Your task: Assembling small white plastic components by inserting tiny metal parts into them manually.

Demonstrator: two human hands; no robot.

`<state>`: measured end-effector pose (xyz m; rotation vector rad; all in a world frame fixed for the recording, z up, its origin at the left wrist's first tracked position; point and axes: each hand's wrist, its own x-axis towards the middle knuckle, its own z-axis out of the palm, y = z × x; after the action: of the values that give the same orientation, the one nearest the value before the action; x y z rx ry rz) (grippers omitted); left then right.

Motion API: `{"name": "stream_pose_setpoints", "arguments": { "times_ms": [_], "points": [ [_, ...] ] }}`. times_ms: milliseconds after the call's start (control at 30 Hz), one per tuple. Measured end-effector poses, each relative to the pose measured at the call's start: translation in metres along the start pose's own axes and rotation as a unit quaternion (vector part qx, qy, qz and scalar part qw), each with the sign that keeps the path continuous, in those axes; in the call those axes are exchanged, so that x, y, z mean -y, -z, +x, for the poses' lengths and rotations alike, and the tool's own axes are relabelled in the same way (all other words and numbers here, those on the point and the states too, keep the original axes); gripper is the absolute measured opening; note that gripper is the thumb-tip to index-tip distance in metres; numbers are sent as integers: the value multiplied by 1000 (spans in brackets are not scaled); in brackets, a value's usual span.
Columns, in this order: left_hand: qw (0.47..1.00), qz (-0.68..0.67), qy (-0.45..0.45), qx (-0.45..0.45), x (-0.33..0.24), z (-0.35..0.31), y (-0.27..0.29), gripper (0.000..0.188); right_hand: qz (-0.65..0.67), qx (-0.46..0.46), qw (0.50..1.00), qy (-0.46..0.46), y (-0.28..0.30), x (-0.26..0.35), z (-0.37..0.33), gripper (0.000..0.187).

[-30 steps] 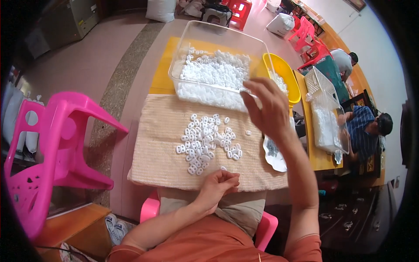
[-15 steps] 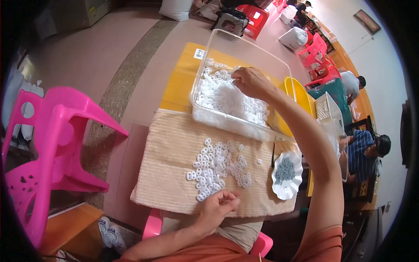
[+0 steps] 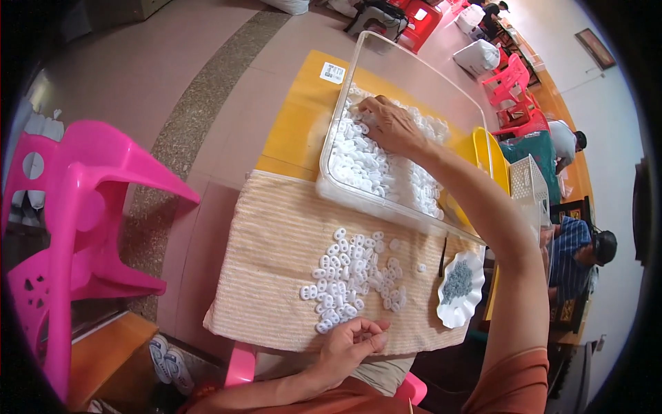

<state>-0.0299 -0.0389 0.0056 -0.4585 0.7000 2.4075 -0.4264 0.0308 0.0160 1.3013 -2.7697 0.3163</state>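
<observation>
My right hand [image 3: 389, 124] reaches into a clear plastic bin [image 3: 336, 159], palm down with fingers curled on the heap of small white plastic rings [image 3: 369, 165] inside. Whether it grips any is hidden. My left hand [image 3: 353, 343] rests at the near edge of a beige ribbed cloth [image 3: 269, 255], fingers curled in, close to a loose pile of the same white rings [image 3: 352, 276] on the cloth. A small white scalloped dish [image 3: 460, 288] with grey bits sits to the right of the pile.
A pink plastic stool [image 3: 76, 228] stands at my left. The bin rests on a yellow table [image 3: 296, 117]. A yellow bowl [image 3: 488, 159] and white basket [image 3: 527, 183] lie at right. Another person [image 3: 579, 248] sits at far right. Red and pink chairs stand beyond.
My right hand has moved from above the cloth's far edge forward into the bin and down onto the rings. My left hand stays at the near edge of the cloth.
</observation>
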Motion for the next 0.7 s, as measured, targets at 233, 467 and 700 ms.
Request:
{"name": "stream_pose_setpoints", "arguments": {
  "times_ms": [233, 467, 700],
  "points": [
    [1000, -2, 7, 4, 3, -1, -1, 10, -46, 43, 998, 18, 0, 12, 0, 16],
    [1000, -1, 2, 1, 5, -2, -2, 9, -128, 98, 987, -4, 15, 17, -4, 16],
    [1000, -1, -9, 14, 6, -1, 0, 11, -113, 103, 987, -49, 40, 18, -12, 21]
  ]
}}
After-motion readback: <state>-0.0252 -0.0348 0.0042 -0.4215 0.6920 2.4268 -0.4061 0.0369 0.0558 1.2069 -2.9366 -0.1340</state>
